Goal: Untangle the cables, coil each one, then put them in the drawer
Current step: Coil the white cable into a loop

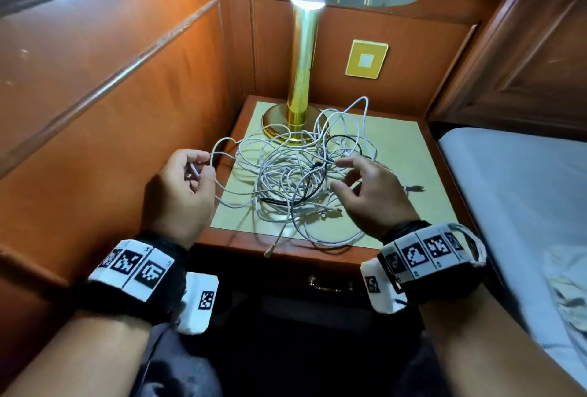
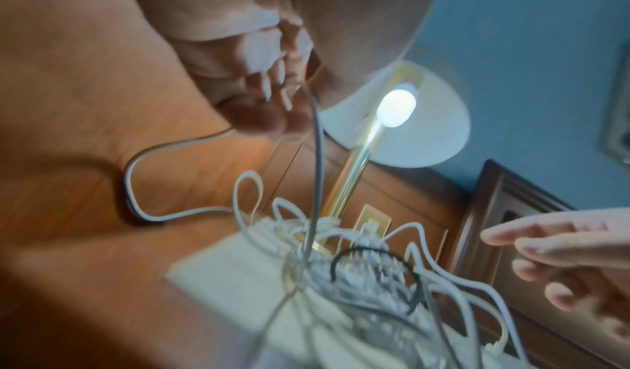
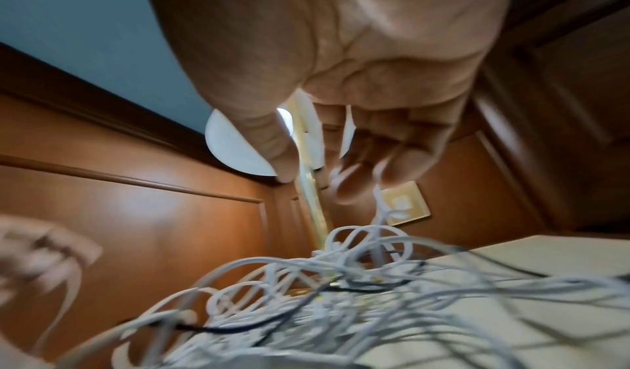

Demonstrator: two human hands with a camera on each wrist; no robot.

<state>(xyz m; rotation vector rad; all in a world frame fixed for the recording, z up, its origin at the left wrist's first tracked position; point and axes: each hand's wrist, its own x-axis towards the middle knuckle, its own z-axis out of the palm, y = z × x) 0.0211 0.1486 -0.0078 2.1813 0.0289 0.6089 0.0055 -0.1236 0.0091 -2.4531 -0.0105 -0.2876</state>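
With the left hand (image 1: 184,180) pinching one white cable end off the counter's (image 1: 409,155) left edge and the right hand (image 1: 368,187) spread loose above the tangle (image 1: 295,174) mid-counter, a hard pull could cinch knots or topple the lamp (image 1: 301,104).

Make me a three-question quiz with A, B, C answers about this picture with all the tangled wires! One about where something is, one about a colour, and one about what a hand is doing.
1. Where does the cable tangle lie?
A. In the drawer
B. On the nightstand top, in front of the lamp
C. On the bed

2. What colour are most of the cables?
A. White
B. Red
C. Green

3. What is the left hand doing?
A. Pressing flat on the table
B. Turning the lamp
C. Pinching a white cable

Answers:
1 B, the pile sits on the pale top by the lamp base.
2 A, only a black cable stands out.
3 C, its fingers curl around one strand, while the right hand hovers with fingers spread.
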